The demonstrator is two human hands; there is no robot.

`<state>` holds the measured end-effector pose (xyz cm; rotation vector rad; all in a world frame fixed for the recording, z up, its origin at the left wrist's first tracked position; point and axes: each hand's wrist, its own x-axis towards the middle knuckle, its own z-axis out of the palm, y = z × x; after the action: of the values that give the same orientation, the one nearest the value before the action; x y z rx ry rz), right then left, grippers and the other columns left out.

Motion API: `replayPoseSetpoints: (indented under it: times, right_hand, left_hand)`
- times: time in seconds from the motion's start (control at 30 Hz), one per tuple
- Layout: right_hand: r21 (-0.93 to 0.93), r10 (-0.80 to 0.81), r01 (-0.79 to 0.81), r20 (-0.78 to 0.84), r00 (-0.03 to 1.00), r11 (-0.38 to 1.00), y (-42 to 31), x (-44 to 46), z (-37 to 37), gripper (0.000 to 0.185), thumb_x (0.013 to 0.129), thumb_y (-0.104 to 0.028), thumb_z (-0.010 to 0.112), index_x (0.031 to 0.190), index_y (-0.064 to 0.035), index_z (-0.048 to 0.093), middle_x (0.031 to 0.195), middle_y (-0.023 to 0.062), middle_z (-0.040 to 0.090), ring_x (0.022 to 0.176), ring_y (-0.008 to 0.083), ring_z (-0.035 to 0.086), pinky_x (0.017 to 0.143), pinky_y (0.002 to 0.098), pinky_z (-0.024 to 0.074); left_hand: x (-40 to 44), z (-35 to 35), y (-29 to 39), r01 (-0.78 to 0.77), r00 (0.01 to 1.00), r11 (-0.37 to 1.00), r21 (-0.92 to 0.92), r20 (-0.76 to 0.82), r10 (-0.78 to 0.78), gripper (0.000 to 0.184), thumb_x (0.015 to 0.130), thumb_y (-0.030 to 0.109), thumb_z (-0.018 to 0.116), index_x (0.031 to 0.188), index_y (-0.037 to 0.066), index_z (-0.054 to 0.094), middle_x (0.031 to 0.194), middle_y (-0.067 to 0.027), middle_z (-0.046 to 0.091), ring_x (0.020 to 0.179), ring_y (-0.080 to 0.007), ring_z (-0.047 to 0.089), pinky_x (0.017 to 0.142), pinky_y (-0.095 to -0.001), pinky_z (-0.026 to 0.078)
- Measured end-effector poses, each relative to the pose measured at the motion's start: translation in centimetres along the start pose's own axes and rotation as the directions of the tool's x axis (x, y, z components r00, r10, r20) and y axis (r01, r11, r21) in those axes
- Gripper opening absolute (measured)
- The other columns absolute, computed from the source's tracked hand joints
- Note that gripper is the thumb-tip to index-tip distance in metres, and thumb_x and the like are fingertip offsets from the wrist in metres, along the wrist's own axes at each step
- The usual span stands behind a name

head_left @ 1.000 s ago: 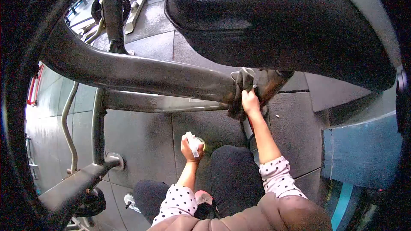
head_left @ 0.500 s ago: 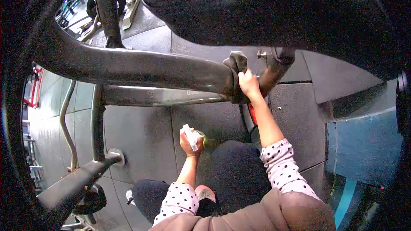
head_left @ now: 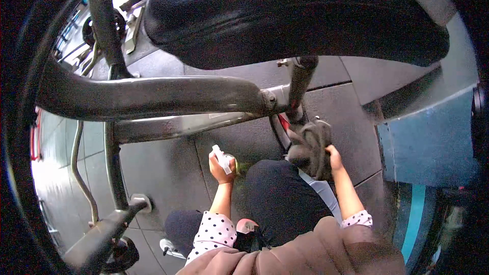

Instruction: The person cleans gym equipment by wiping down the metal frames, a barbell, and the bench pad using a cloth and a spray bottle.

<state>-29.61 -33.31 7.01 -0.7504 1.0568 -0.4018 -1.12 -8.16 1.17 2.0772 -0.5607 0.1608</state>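
Your right hand [head_left: 334, 159] grips the dark cloth [head_left: 310, 145] by its right side; it bunches left of the fingers, no clear long axis, below the seat post [head_left: 301, 80]. Your left hand [head_left: 220, 170], farther from the post, clasps the spray bottle [head_left: 222, 160].

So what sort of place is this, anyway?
Most likely a gym: there's a thick black padded seat above a heavy tubular metal frame, a round dark disc, perhaps a weight plate, in the background, and large dark floor tiles.
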Motion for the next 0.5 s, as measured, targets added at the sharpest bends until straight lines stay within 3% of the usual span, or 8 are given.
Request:
replayPoseSetpoints:
  times: [0.07,0.1,0.13,0.2,0.27,0.37,0.47,0.5]
  right_hand:
    - [0.108,-0.038,0.047,-0.088,0.995,0.993,1.0,-1.2,-4.8,0.028,0.083,-0.026,0.048,0.085,-0.0018,0.062,0.083,0.0066,0.064,0.077,0.0179,0.059,0.076,0.0322,0.0474]
    - [0.095,-0.101,0.116,-0.145,0.984,0.989,2.5,-0.6,-9.0,0.028,0.083,-0.026,0.048,0.085,-0.0024,0.063,0.084,0.0074,0.064,0.077,0.0185,0.059,0.076,0.0328,0.0479]
    - [0.076,-0.165,0.183,-0.201,0.966,0.98,1.7,-1.7,-8.4,0.028,0.082,-0.027,0.049,0.085,-0.003,0.063,0.086,0.0082,0.065,0.076,0.0191,0.06,0.075,0.0335,0.0485]
    - [0.22,-0.057,0.097,-0.18,0.982,0.971,-2.3,-7.2,-4.9,0.037,0.085,-0.032,0.052,0.105,-0.0029,0.061,0.098,0.0085,0.065,0.089,0.0212,0.062,0.082,0.0348,0.0482]
    - [0.27,-0.139,0.195,-0.211,0.967,0.943,-2.9,-8.6,-3.6,0.044,0.085,-0.033,0.058,0.116,-0.0033,0.056,0.104,0.0084,0.064,0.094,0.0227,0.061,0.085,0.0366,0.0474]
    - [0.164,-0.18,0.219,-0.22,0.959,0.962,-2.6,-10.5,-4.0,0.053,0.085,-0.028,0.063,0.128,-0.0032,0.045,0.118,0.0089,0.057,0.106,0.0225,0.056,0.093,0.0368,0.0427]
    - [-0.072,-0.307,0.302,-0.368,0.878,0.951,-3.8,-12.3,-1.8,0.067,0.085,-0.021,0.063,0.14,-0.0037,0.028,0.129,0.0088,0.048,0.118,0.0215,0.046,0.101,0.0349,0.0343]
    - [-0.211,-0.429,0.378,-0.323,0.843,0.902,-5.0,-13.5,-0.3,0.066,0.09,-0.024,0.059,0.14,-0.002,0.023,0.135,0.0113,0.042,0.121,0.0236,0.044,0.102,0.0385,0.0346]
  left_hand:
    - [0.3,0.1,0.5,-0.024,0.999,0.999,0.042,0.029,0.023,0.057,0.076,0.043,0.063,0.109,0.001,0.044,0.088,-0.0173,0.056,0.079,-0.0366,0.058,0.07,-0.0431,0.047]
    - [0.5,0.3,0.5,-0.041,0.999,0.997,0.073,0.038,0.038,0.056,0.076,0.042,0.063,0.109,0.001,0.044,0.088,-0.018,0.056,0.08,-0.0373,0.058,0.07,-0.0432,0.047]
    - [0.9,0.4,0.6,-0.058,0.998,0.993,0.102,0.045,0.054,0.056,0.075,0.042,0.063,0.109,0.001,0.044,0.089,-0.0187,0.055,0.08,-0.038,0.057,0.07,-0.0434,0.047]
    - [1.5,0.8,1.3,-0.073,0.995,0.985,0.158,0.074,0.062,0.055,0.071,0.033,0.068,0.109,0.001,0.045,0.093,-0.019,0.054,0.086,-0.039,0.056,0.073,-0.0438,0.047]
    - [2.4,1.3,2.0,-0.142,0.988,0.971,0.193,0.088,0.127,0.055,0.068,0.027,0.07,0.108,0.001,0.045,0.095,-0.0181,0.054,0.089,-0.0387,0.055,0.075,-0.0438,0.046]
    - [3.0,1.9,2.5,-0.151,0.984,0.969,0.196,0.126,0.128,0.054,0.064,0.021,0.072,0.108,0.003,0.047,0.098,-0.0163,0.055,0.092,-0.0375,0.056,0.077,-0.0437,0.046]
    - [3.7,2.2,3.6,-0.109,0.978,0.978,0.179,0.195,0.073,0.054,0.065,0.023,0.072,0.11,0.004,0.05,0.1,-0.0155,0.058,0.093,-0.0361,0.057,0.08,-0.0429,0.046]
    - [3.9,2.5,3.2,-0.099,0.975,0.979,0.179,0.213,0.06,0.054,0.065,0.023,0.072,0.111,0.004,0.05,0.1,-0.0155,0.058,0.094,-0.0359,0.057,0.08,-0.0426,0.046]
